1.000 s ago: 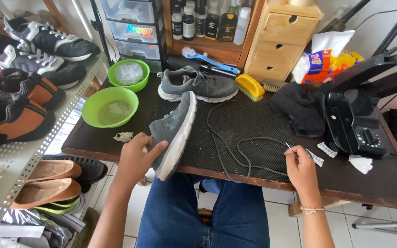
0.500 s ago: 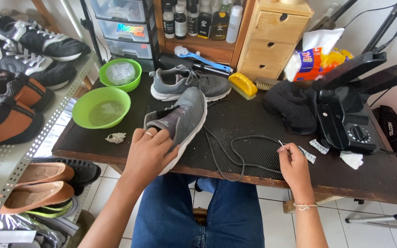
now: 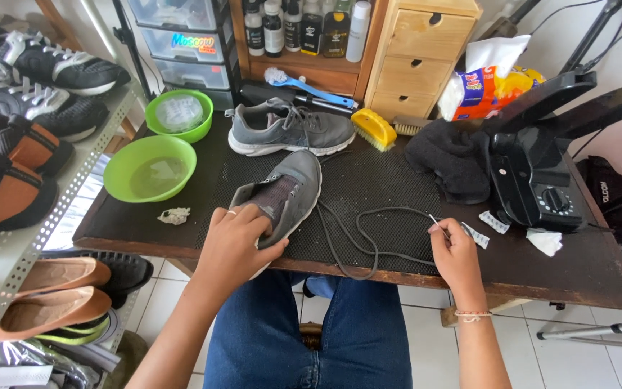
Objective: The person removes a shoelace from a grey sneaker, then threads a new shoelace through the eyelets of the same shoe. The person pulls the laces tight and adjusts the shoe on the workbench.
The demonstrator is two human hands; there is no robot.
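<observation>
The left hand (image 3: 235, 241) gripped the gray shoe (image 3: 282, 194), which had no lace in yet. The right hand (image 3: 455, 248) pinched the lace (image 3: 368, 241) tip.

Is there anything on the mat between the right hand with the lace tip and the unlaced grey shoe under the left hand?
Nothing solid. Between the right hand and the grey shoe held by the left hand lies only the lace's own slack, looped on the black mat. The yellow brush and second shoe sit farther back.
</observation>
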